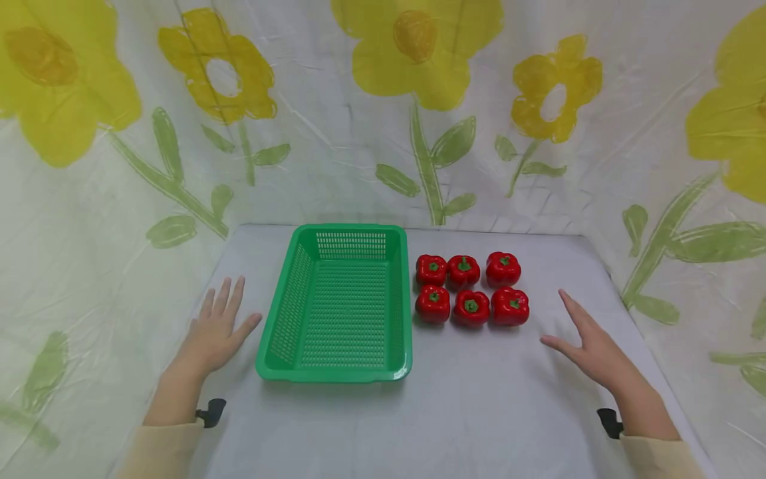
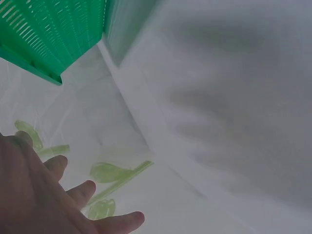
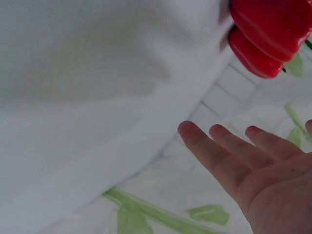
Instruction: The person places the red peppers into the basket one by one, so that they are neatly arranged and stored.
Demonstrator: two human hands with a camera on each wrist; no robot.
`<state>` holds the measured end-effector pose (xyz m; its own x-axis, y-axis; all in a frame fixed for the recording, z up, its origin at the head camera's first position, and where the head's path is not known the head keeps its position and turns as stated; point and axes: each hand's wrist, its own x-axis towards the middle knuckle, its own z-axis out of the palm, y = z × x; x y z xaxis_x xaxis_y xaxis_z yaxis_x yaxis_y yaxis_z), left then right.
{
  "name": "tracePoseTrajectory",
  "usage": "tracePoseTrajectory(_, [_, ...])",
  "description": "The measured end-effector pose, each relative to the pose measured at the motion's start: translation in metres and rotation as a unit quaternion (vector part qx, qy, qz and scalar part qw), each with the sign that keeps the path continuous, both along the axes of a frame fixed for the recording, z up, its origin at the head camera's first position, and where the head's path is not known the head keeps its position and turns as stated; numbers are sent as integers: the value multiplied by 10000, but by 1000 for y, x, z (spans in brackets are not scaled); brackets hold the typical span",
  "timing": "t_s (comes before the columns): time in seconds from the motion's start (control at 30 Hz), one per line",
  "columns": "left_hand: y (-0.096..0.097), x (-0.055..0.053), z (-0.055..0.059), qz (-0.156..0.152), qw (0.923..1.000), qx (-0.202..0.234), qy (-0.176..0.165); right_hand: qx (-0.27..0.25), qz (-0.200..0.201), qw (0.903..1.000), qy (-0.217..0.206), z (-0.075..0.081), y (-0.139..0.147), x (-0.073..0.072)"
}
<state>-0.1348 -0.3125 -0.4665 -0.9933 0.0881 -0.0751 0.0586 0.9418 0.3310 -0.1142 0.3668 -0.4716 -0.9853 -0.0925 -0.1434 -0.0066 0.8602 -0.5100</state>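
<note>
A green plastic basket [image 1: 335, 374] with slotted walls stands on the white table, left of centre. To its right sit several red bell peppers [image 1: 510, 306] with green stems, in two rows. My left hand [image 1: 215, 336] is spread out to the left of the basket, apart from it and holding nothing. Over at the right, my right hand [image 1: 595, 349] has its fingers extended, with a gap between it and the nearest pepper. The left wrist view shows part of the basket [image 2: 53, 39] above the left fingers. In the right wrist view, two peppers [image 3: 273, 29] appear beyond the right fingers.
A white cloth [image 1: 335, 153] printed with yellow flowers and green leaves hangs behind the table and along both sides. The white tabletop [image 1: 479, 406] stretches in front of the basket and peppers. A dark strap piece [image 1: 211, 413] sits at the left wrist, another [image 1: 610, 423] at the right.
</note>
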Motion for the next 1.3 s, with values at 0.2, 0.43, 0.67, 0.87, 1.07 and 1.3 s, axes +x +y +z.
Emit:
tracePoseTrajectory(0.2, [8,-5,2,-163,9986,496,-69,-235,-1,9997,47,-1,-7,-6])
tracePoseTrajectory(0.43, [14,-7,0,-217,9978,609,-120,-389,20,9992,14,-1,-17,-14])
tracePoseTrajectory(0.67, [19,-13,-7,-489,9917,1187,28,-499,-53,9987,-35,-6,-22,-19])
tracePoseTrajectory(0.87, [18,-23,-16,-600,9768,2039,246,-886,-214,9957,-158,-16,-23,-24])
tracePoseTrajectory(1.07, [20,-26,-18,-402,9673,2502,-32,-1085,-419,9927,-303,-26,-26,-31])
tracePoseTrajectory(1.3, [28,-27,-21,-404,9527,3010,-140,-1299,-549,9893,-381,-31,-29,-35])
